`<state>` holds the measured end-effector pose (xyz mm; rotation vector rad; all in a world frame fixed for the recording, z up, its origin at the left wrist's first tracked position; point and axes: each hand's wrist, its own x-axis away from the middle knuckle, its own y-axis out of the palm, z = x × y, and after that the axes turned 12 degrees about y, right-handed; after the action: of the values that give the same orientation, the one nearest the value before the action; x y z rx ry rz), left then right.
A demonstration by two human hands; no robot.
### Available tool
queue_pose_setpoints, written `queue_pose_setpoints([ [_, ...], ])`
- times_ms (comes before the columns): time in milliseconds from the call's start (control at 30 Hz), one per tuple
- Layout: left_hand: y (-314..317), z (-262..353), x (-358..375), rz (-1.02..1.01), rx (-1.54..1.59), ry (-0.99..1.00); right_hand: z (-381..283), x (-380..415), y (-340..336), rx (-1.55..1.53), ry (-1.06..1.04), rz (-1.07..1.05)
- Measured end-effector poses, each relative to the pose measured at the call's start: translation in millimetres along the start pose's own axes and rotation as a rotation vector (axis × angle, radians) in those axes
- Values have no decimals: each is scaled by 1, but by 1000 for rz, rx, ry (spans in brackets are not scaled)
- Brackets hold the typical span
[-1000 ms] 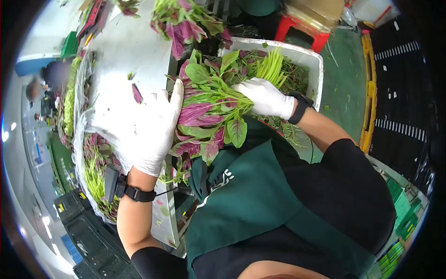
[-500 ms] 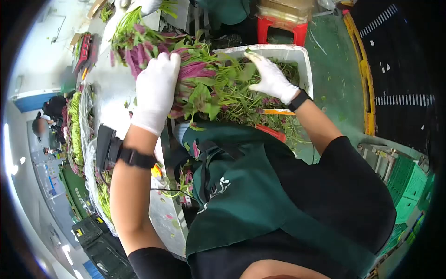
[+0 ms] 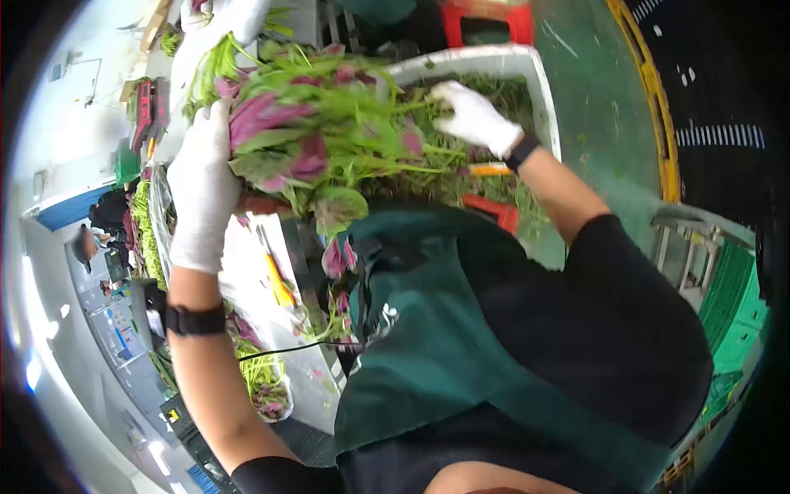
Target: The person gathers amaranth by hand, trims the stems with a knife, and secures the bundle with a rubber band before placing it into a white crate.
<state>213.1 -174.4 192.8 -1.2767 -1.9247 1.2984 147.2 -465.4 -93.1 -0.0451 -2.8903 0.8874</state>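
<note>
A large bunch of amaranth greens (image 3: pixel 280 123), green leaves with purple-red centres, spreads across the middle, smeared by motion. My left hand (image 3: pixel 204 185), in a white glove, grips the leaves at the bunch's left side; part of its fingers is hidden by foliage. Over the white foam box (image 3: pixel 543 90), my right hand (image 3: pixel 479 122), gloved too, has its thumb and bent fingers apart with nothing visible between them. Loose stems and leaves (image 3: pixel 510 103) fill the box below it. Several stems stretch from the bunch toward the box.
Another person's white-gloved hands (image 3: pixel 222 25) are at the bunch's upper left. A red stool (image 3: pixel 518 25) stands beyond the box. On the metal table (image 3: pixel 304 362) lies an orange-handled tool (image 3: pixel 278 280). Green crates (image 3: pixel 736 305) are at the right.
My left hand has moved left and slightly down, drawing the leaves with it. My right hand's fingers have bent inward. The camera view has shifted a little.
</note>
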Motion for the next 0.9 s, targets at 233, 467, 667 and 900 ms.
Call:
queue_pose_setpoints([
  [233,-62,-28,-1,-276,169,-211,-15,4,-7,-137,-19,-20],
  [467,-130,-104,38,-232,631,-501,-75,1,-29,-525,-182,-43],
  [667,-204,-173,65,-354,340,-435,-159,-11,-55,-518,-586,123],
  [900,-243,-201,73,-388,201,-384,-262,-26,-35,-527,-594,49],
])
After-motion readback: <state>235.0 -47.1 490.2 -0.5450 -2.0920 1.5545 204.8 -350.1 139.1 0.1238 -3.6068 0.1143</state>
